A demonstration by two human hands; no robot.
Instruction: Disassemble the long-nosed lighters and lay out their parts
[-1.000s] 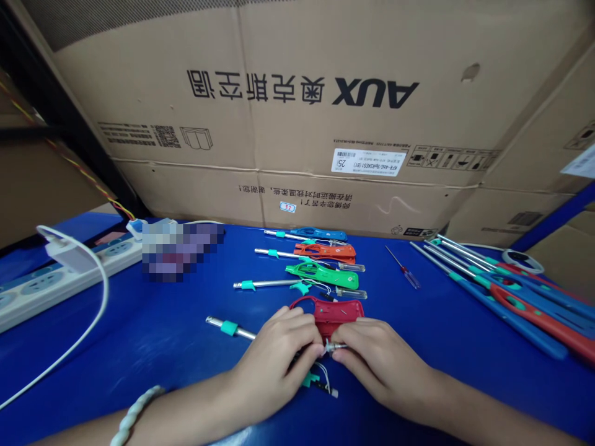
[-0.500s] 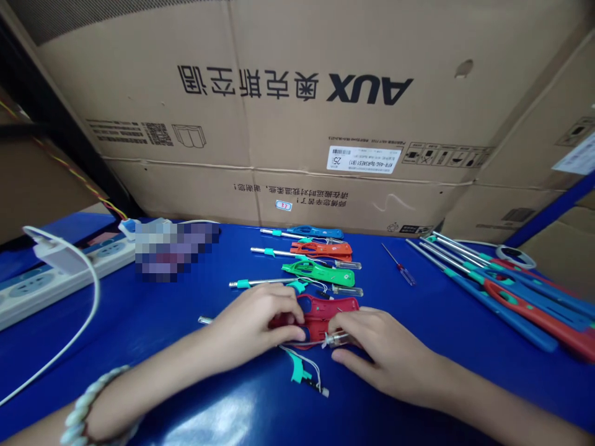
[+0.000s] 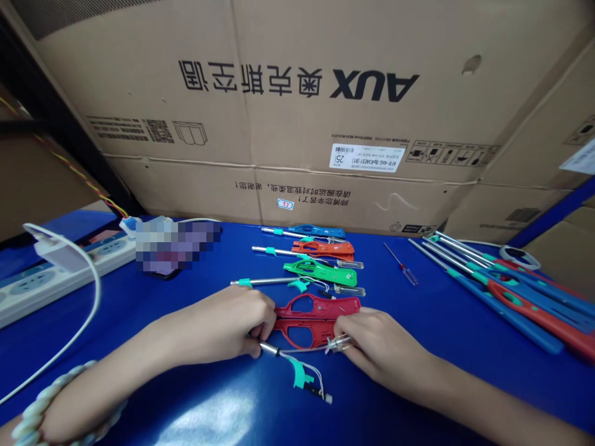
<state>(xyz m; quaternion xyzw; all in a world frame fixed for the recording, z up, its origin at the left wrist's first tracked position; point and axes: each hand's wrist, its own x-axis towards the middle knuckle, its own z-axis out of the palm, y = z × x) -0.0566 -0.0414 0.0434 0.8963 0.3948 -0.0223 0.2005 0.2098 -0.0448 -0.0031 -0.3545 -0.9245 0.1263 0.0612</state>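
My left hand [image 3: 232, 325] is closed on a metal lighter tube [image 3: 269, 348], whose end sticks out past the fingertips. White wires run from the tube to a teal trigger [image 3: 299, 373] and a small black igniter [image 3: 318, 393] on the table. In my right hand [image 3: 390, 347], the fingers are closed on a clear fuel tank [image 3: 340, 343], and a thin tube runs leftward from it. Between the hands lie two red lighter shell halves [image 3: 320, 306], side by side, with their insides facing up. My curled fingers hide part of both held pieces.
Behind lie opened green [image 3: 332, 274], orange [image 3: 341, 249] and blue lighters [image 3: 325, 231] with their parts. A screwdriver [image 3: 402, 265] and several long lighters [image 3: 506, 328] are at the right. A power strip [image 3: 93, 260] is at left; a large cardboard box [image 3: 288, 136] stands behind.
My left hand has moved left and off the red shell, and is now on the metal tube. My right hand stays near the shell's right end with the fuel tank.
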